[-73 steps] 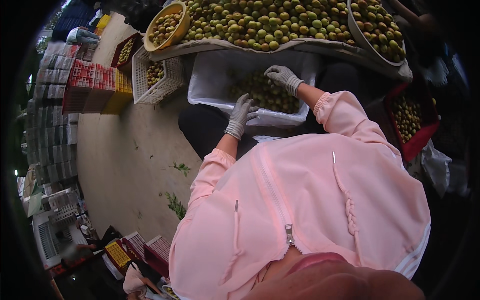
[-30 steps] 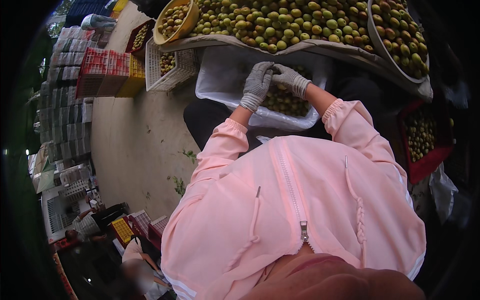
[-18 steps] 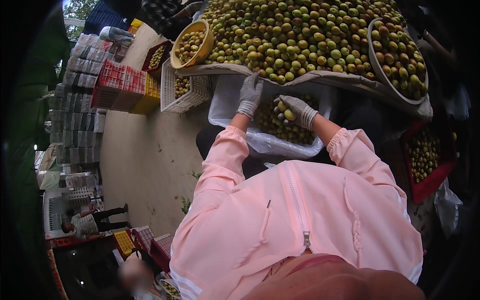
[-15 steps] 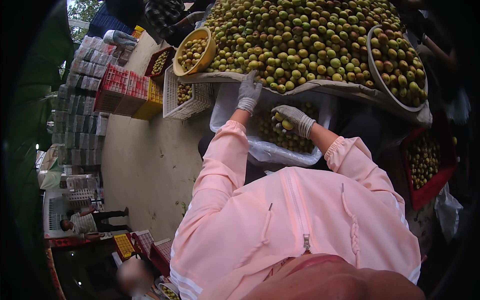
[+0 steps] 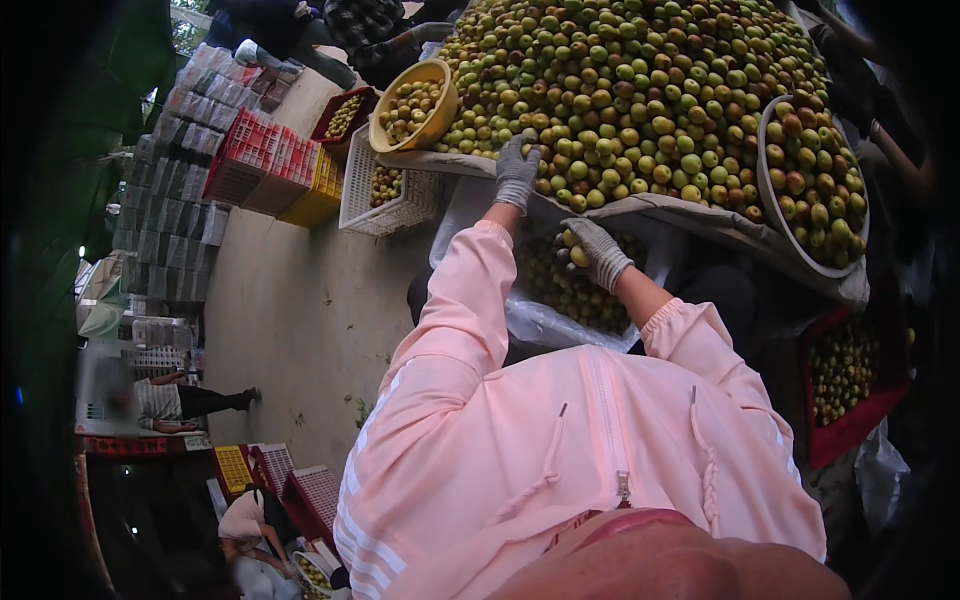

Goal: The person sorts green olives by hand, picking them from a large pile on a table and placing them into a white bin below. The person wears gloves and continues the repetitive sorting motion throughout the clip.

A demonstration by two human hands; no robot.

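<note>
A broad heap of green and reddish jujubes [image 5: 640,110] lies on a cloth-edged table in front of me. My left hand [image 5: 517,172], in a grey-white knit glove, reaches to the heap's near edge; its fingers are apart and touch the fruit there. Lower and to the right, my right hand [image 5: 598,254], gloved alike, is closed round a few jujubes [image 5: 575,254]. It hangs over a container lined with clear plastic [image 5: 545,322], which holds more jujubes [image 5: 572,293] below the table edge.
A yellow basin [image 5: 447,108] of jujubes stands at the heap's left, a pale basin [image 5: 770,190] at its right. Left of the table are a white crate [image 5: 352,190] and stacked red and yellow crates [image 5: 262,160]. A red crate [image 5: 880,395] sits at right. Other people work nearby.
The view has shifted slightly. My left hand's fingers have moved further onto the fruit at the heap's edge. My right hand has turned and risen toward the table edge, still holding jujubes.
</note>
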